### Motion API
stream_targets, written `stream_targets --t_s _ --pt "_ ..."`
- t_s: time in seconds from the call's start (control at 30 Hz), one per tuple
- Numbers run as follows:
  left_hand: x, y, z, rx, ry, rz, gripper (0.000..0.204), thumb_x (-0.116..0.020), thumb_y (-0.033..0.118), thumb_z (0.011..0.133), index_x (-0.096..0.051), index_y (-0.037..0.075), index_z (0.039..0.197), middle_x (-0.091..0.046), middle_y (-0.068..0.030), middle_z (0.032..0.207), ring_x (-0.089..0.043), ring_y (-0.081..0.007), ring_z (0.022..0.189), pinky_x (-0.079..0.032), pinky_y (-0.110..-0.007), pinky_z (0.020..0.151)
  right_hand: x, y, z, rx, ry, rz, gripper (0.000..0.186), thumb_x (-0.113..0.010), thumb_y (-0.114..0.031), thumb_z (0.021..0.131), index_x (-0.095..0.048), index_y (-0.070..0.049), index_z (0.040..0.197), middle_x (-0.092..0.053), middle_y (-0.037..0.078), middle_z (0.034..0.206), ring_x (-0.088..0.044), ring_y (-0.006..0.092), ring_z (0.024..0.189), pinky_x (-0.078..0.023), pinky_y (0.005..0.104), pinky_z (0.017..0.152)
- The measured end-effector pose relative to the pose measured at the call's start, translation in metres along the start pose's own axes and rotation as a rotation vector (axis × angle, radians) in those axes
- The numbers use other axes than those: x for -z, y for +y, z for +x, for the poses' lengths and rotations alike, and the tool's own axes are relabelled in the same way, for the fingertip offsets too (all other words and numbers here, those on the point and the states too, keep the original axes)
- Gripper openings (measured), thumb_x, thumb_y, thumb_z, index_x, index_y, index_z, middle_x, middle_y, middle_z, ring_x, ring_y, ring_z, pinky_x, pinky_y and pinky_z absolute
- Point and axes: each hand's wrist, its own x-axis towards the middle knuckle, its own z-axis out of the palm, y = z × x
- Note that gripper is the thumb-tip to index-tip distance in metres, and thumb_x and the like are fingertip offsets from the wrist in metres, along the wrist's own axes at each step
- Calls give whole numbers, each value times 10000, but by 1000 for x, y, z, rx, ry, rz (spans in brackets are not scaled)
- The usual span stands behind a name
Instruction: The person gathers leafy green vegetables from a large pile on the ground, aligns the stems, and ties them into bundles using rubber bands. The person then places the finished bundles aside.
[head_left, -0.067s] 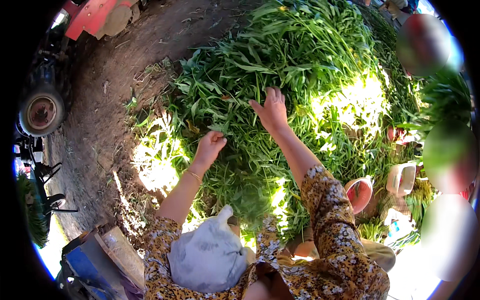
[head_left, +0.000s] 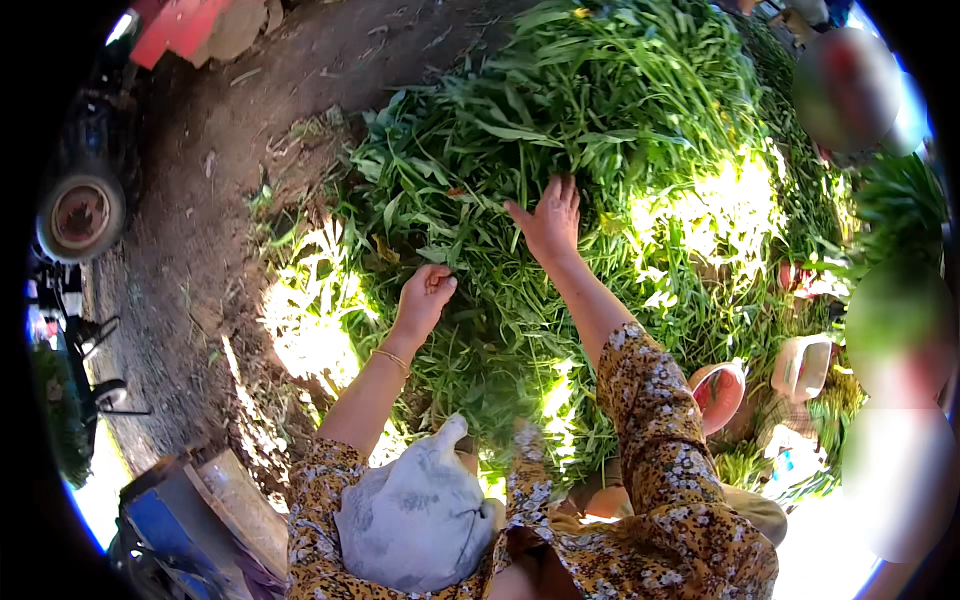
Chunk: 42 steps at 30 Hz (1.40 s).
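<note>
A large heap of long-leafed green plants [head_left: 610,90] fills the middle of the head view, partly in bright sun. My right hand [head_left: 548,220] rests on it, fingers apart and pointing away from me, fingertips among the leaves. My left hand [head_left: 426,298] is lower and to the left at the leaves, its fingers curled in; whether a leaf is between them I cannot make out. A whitish, smudged cloth-like bundle [head_left: 410,510] lies at my lap, between my floral sleeves.
Bare dirt [head_left: 220,180] runs along the left, beside a machine wheel [head_left: 80,220] and red machinery [head_left: 175,30]. A blue box-like object with a board [head_left: 185,520] stands lower left. At right are a pink bowl [head_left: 715,395], a pale plastic container [head_left: 800,365] and more greens.
My right hand has shifted slightly to the right, its fingers a little straighter. My left hand sits very slightly lower and to the right.
</note>
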Motion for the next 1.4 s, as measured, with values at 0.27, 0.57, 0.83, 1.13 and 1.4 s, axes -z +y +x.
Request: stream_targets --t_s 0.27,0.57,0.83,1.13,1.4 --pt "0 -36 20 287 118 -273 301 -627 229 840 -539 9 1025 -563 -73 973 -555 -173 892 -476 -325 778 -4 87 19 134 -267 28 551 -488 -76 852 -309 -148 1368 -163 141 1457 -277 344 1293 -357 398 1029" --pt "-31 -52 58 392 26 -556 451 -705 271 769 -509 -11 1061 -550 -89 1063 -515 -192 983 -401 -382 856 20 113 25 225 -210 64 603 -524 57 706 -419 -65 1287 -346 156 1382 -426 353 1193 -408 390 971" --pt "-79 -44 73 270 230 -474 646 -787 281 672 -443 39 1163 -524 -104 1176 -498 -217 1082 -359 -386 953 -8 51 0 19 -348 -264 1105 -786 -462 573 -200 83 1334 -318 275 1347 -357 393 1233 -365 418 995" --pt "-73 43 88 280 -83 -900 445 -752 42 671 -557 23 1070 -621 -110 983 -626 -227 830 -533 -360 681 -39 112 36 -264 -340 555 713 -778 -191 614 -451 20 1212 -608 154 1061 -608 240 915 -486 332 791" --pt "19 72 28 -76 114 -744 397 -626 -11 666 -553 4 1056 -624 -104 917 -624 -213 781 -521 -328 671 -7 -26 -36 -393 -320 1239 516 -730 -39 654 -496 50 1105 -625 122 933 -608 189 772 -483 296 717"
